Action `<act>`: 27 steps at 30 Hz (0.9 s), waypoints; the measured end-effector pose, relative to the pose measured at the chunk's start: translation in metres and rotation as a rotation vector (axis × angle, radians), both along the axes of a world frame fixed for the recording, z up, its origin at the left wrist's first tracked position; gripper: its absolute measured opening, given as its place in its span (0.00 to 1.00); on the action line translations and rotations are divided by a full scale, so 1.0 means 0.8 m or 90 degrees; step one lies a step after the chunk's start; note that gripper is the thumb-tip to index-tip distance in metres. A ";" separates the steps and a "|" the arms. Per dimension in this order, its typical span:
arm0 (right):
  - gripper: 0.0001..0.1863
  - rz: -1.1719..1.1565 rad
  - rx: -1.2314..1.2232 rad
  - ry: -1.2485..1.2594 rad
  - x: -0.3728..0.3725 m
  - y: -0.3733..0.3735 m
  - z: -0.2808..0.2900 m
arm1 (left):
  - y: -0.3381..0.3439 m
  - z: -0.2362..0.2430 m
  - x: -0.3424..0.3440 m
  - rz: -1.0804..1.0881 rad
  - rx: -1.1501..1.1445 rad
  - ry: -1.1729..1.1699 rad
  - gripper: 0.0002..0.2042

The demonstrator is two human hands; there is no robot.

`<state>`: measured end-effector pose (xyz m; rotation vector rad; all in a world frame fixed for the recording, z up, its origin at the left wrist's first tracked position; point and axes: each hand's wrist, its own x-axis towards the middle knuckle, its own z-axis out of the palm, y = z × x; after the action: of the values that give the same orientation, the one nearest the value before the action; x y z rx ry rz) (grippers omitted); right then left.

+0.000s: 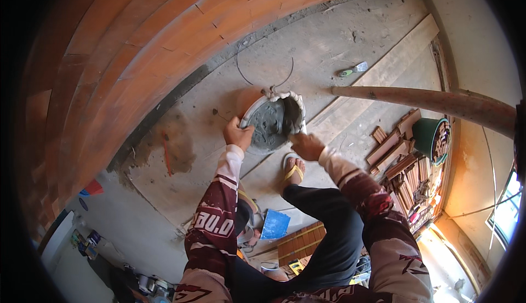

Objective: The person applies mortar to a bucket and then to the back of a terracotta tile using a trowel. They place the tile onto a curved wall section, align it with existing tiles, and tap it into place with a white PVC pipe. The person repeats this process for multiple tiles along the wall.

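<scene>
A round bucket (301, 103) with a mortar-crusted rim stands on the floor before me, holding wet grey mortar (265, 130). My left hand (239, 133) is closed on the bucket's left rim, thumb lying over the edge. At the lower right of the rim is my right hand (308, 146), its fingers curled into a fist. Whether that fist grips the rim or a tool handle is hidden, and it is slightly blurred. A thin wire handle (292, 72) arcs beyond the far side of the bucket.
An orange brick wall (164, 34) curves along the left and far side. A green-handled scraper (353, 69) lies beyond a long pole (416, 96) and a wooden plank (378, 78). Broken tiles (402, 163) and a green bucket (427, 136) sit right. A blue piece (275, 224) is near my feet.
</scene>
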<state>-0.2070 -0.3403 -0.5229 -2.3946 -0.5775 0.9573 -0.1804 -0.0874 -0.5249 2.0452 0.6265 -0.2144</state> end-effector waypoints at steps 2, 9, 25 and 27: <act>0.13 -0.093 0.057 0.045 -0.038 0.020 0.003 | 0.004 -0.016 -0.011 0.090 -0.031 -0.118 0.09; 0.12 -0.603 0.265 0.637 -0.052 0.117 0.050 | 0.058 -0.047 -0.024 -0.095 -0.076 0.052 0.09; 0.12 -0.927 0.872 1.051 -0.083 0.140 0.017 | 0.066 -0.033 -0.042 -0.236 -0.138 -0.063 0.09; 0.12 -0.919 0.955 1.070 -0.084 0.140 0.015 | 0.064 -0.032 -0.043 -0.241 -0.112 -0.042 0.08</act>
<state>-0.2745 -0.2287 -0.5112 0.0748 0.7826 0.7848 -0.2151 -0.0366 -0.5508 1.9755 0.1676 -0.4050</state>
